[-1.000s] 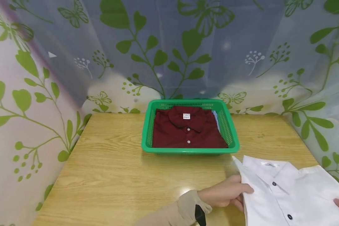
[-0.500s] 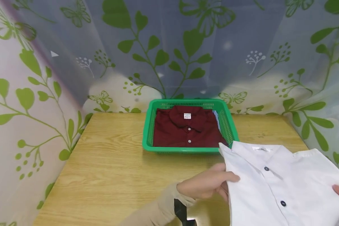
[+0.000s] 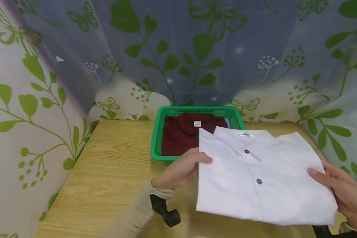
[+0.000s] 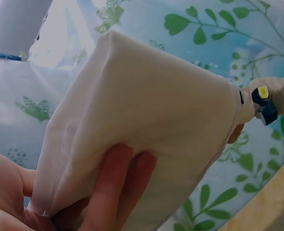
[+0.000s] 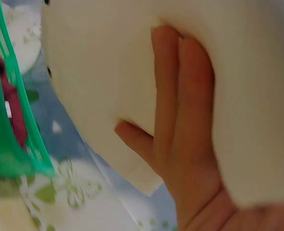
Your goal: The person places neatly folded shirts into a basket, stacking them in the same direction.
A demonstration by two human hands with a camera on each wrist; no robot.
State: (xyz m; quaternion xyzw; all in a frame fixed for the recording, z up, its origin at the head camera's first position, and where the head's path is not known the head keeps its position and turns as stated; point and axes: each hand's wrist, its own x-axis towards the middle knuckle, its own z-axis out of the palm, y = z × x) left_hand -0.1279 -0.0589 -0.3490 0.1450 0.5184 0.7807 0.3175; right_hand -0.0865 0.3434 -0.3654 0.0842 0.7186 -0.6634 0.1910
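A folded white shirt (image 3: 232, 185) with dark buttons is held up flat above the table, its collar toward the back. At its left edge my left hand (image 3: 185, 167) pinches the cloth, thumb on top; the left wrist view shows fingers (image 4: 110, 187) spread beneath the shirt (image 4: 151, 106). My right hand (image 3: 342, 186) grips the opposite edge, thumb on top, and in the right wrist view its fingers (image 5: 168, 96) press against the underside. Behind the shirt stands a green basket (image 3: 157, 138) with a folded maroon shirt (image 3: 178, 138) inside. The white shirt hides the basket's front right part.
A bit of light blue cloth (image 3: 227, 122) shows at the basket's right side. The wooden table (image 3: 113, 172) carries the basket near its back edge. Curtains (image 3: 154, 82) printed with leaves and butterflies enclose the back and both sides.
Both hands have carried the white shirt leftward and up from the right front, so it now overlaps the basket's corner. My right hand has come further into view.
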